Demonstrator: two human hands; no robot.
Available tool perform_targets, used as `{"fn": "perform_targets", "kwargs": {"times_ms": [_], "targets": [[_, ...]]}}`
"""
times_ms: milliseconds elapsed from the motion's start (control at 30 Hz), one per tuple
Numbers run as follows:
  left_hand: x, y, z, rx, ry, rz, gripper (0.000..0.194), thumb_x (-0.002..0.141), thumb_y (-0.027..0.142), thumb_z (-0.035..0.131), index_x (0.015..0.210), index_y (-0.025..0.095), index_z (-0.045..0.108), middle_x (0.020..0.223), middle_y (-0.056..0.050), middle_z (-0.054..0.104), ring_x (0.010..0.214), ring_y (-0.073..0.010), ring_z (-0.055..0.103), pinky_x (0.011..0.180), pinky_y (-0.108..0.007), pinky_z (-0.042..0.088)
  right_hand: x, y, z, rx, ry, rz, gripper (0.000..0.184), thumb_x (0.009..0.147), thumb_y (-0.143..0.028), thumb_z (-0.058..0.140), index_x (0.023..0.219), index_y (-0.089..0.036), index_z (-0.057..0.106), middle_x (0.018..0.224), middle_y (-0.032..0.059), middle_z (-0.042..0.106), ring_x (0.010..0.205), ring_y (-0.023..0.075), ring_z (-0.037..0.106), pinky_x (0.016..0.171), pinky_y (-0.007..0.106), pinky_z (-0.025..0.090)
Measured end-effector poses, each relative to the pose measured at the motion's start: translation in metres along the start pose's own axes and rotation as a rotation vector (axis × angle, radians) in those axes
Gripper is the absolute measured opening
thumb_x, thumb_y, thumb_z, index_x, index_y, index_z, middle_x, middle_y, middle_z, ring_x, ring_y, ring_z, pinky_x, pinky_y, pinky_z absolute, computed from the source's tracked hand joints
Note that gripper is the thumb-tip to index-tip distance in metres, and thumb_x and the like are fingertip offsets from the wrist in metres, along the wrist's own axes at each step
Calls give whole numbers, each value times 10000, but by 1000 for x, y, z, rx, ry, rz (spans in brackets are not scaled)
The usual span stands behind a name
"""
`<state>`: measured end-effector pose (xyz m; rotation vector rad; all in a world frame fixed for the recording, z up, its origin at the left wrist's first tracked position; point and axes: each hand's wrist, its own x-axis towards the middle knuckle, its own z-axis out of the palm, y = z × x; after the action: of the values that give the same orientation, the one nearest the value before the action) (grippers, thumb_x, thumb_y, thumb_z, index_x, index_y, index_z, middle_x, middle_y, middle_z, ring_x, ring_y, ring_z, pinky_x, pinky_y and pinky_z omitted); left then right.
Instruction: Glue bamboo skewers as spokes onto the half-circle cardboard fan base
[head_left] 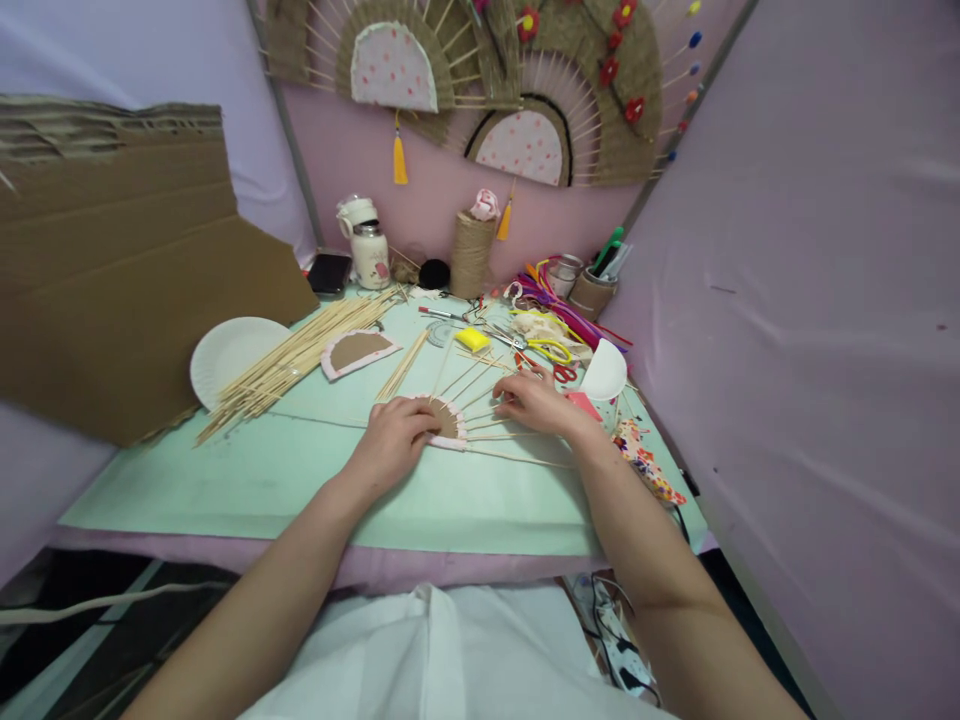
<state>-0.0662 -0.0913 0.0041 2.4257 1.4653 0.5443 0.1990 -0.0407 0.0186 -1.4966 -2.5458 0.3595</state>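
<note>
A small cardboard half-circle [448,421] with a pale pink-and-white border lies on the mint-green table cover. Several thin wooden sticks [491,436] fan out from its curved edge. My left hand [395,440] rests on its left part, with fingers closed on it and covering that side. Over the fan's right side, my right hand [536,400] has its fingers curled at the outer end of one stick; the exact contact is small and partly hidden. A second bordered cardboard half-circle [360,352] lies farther back on the left.
A large bundle of sticks [300,355] overlaps a white paper plate [225,350]. Cardboard [127,270] leans at left. Yellow-handled scissors [551,350], a yellow packet [472,339] and pipe cleaners [551,300] lie behind the hands. Twine [472,255] and a flask [370,258] stand at the back.
</note>
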Motion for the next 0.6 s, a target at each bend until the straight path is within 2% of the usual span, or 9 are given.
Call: {"fn": "perform_targets", "kwargs": {"times_ms": [100, 200, 433, 600], "targets": [[-1, -2, 4, -4, 23, 17, 308, 897, 163, 473, 978, 271, 751, 1163, -35, 704, 1131, -247, 561, 937, -430, 382, 3, -4, 5, 3, -7, -36, 61, 893, -260, 639, 896, -212, 676, 911, 49, 712, 1019, 232, 564, 1067, 479, 205], [-1, -4, 8, -9, 47, 41, 312, 890, 152, 475, 960, 269, 756, 1132, -39, 712, 1099, -248, 566, 913, -429, 387, 6, -7, 9, -8, -15, -63, 106, 908, -246, 619, 823, -203, 668, 949, 60, 715, 1014, 233, 557, 1042, 460, 227], [-1, -5, 9, -9, 55, 60, 303, 895, 151, 485, 967, 271, 753, 1130, -37, 708, 1090, -248, 564, 882, -416, 391, 9, -11, 7, 59, -83, -43, 114, 920, -242, 591, 852, -199, 672, 869, 37, 719, 919, 199, 590, 993, 401, 256], [-2, -8, 12, -3, 69, 87, 289, 897, 151, 500, 978, 273, 749, 1137, -32, 705, 1075, -244, 564, 871, -411, 387, 13, -20, 3, 65, -152, 45, 206, 937, -351, 581, 858, -184, 672, 861, 33, 717, 834, 173, 591, 831, 320, 297]]}}
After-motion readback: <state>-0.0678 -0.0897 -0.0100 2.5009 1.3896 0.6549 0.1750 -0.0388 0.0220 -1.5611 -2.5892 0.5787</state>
